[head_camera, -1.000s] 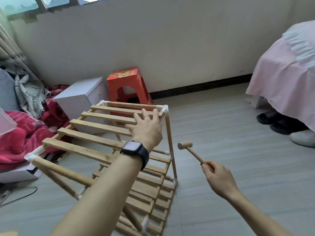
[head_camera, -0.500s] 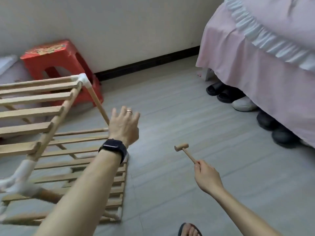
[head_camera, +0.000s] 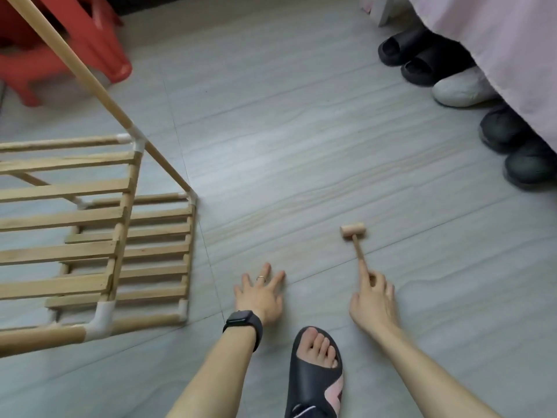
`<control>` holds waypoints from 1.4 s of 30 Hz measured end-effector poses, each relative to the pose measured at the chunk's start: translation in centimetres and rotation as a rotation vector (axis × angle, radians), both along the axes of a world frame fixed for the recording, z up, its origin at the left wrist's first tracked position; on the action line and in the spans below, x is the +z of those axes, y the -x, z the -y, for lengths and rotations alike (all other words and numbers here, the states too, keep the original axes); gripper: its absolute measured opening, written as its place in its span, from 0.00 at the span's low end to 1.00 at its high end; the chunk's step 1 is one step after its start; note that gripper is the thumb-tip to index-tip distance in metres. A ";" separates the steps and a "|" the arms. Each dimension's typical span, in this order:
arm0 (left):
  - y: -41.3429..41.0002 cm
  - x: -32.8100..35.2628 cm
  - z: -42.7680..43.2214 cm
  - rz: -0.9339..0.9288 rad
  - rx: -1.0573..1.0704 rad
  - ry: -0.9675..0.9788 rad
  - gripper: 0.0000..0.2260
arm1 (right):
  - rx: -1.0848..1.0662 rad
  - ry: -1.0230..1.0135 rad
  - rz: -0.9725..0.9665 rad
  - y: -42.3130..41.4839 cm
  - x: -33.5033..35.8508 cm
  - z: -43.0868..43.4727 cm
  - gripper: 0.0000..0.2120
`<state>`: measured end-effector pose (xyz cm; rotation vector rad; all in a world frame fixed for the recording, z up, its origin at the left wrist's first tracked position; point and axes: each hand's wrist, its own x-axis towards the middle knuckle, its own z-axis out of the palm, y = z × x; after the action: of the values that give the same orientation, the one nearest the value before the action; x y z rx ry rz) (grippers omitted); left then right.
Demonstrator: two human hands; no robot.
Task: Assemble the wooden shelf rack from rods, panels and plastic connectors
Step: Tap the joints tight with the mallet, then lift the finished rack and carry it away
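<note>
Lower centre of frame, over floor | left hand point(head_camera: 259, 295) spread wide, holding nothing | right hand point(head_camera: 373, 300) gripping small wooden mallet point(head_camera: 355, 239) | rack point(head_camera: 120, 224) at left.

You are reaching both bare arms forward and down. Your left forearm is coming in from 7 o'clock, its wrist wearing a black watch point(head_camera: 243, 323). Your left hand point(head_camera: 259, 297) is lying palm down, holding nothing, its fingers straight, spread and pointing toward 12 o'clock, with a thin ring point(head_camera: 260, 278) showing on one of them. Your right forearm is entering from 5 o'clock. Your right hand point(head_camera: 373, 303) is sitting at 3 o'clock of the left one, apart from it, gripping the handle of a small wooden mallet point(head_camera: 352, 230). Its index finger is stretching along that handle toward 12 o'clock while the other fingers are curling in. Your sandalled foot point(head_camera: 317, 347) is showing at 6 o'clock, between the two forearms.
</note>
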<state>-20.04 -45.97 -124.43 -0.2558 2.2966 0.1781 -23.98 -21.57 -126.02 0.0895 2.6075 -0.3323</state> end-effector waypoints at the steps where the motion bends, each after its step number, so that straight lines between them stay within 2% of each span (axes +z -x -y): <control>1: -0.4 -0.2 0.2 0.012 -0.021 0.008 0.27 | 0.041 -0.064 0.015 -0.4 -0.2 -0.3 0.40; 3: -0.9 0.0 0.4 0.037 -0.036 0.018 0.29 | 0.070 -0.118 0.105 -0.5 0.3 -0.4 0.41; 5: -0.5 1.2 0.0 0.079 -0.003 -0.006 0.28 | 0.035 -0.080 0.162 0.2 2.0 -0.2 0.41; 8: 0.7 5.4 -0.2 0.101 0.092 -0.163 0.21 | 0.042 0.033 0.045 1.6 6.1 0.7 0.36; 10: 1.3 9.8 0.4 0.047 0.096 -0.217 0.20 | 0.102 0.109 0.018 2.7 9.8 2.3 0.31; 12: 1.7 15.3 1.3 -0.072 0.030 -0.184 0.20 | 0.191 0.191 0.057 3.8 13.9 4.4 0.24; 15: 1.3 25.5 2.9 -0.323 -0.087 -0.020 0.19 | 0.385 0.253 0.093 4.2 20.9 8.6 0.16; 19: -1.6 39.8 4.2 -0.717 -0.194 0.134 0.16 | 0.621 0.315 0.054 1.6 29.5 14.8 0.11; 22: -5.0 48.4 6.1 -0.937 -0.176 0.079 0.13 | 0.770 0.384 0.026 -1.2 34.8 19.5 0.16; 25: -8.5 53.8 10.4 -1.097 -0.017 0.009 0.10 | 0.738 0.619 0.122 -3.9 39.6 23.7 0.22; 28: -11.7 54.8 17.0 -1.113 0.179 0.118 0.12 | 0.664 0.818 0.088 -5.7 43.3 26.9 0.22; 33: -16.8 51.3 29.0 -1.013 0.482 0.154 0.12 | 0.540 0.877 -0.022 -6.5 46.1 31.9 0.19; 37: -19.2 47.5 36.7 -0.938 0.749 0.220 0.20 | 0.320 0.920 -0.041 -4.8 46.2 35.5 0.18; 40: -19.1 45.3 40.4 -0.917 0.896 0.146 0.25 | 0.097 1.016 0.028 -3.5 45.9 38.2 0.18; 42: -18.4 44.1 42.3 -0.916 0.947 0.086 0.28 | 0.020 0.969 -0.052 -2.6 45.1 40.0 0.21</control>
<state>-1.68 -88.23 -80.32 -1.5677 2.8519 0.8045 -21.37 -61.59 -80.96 -0.2795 2.2117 -1.5339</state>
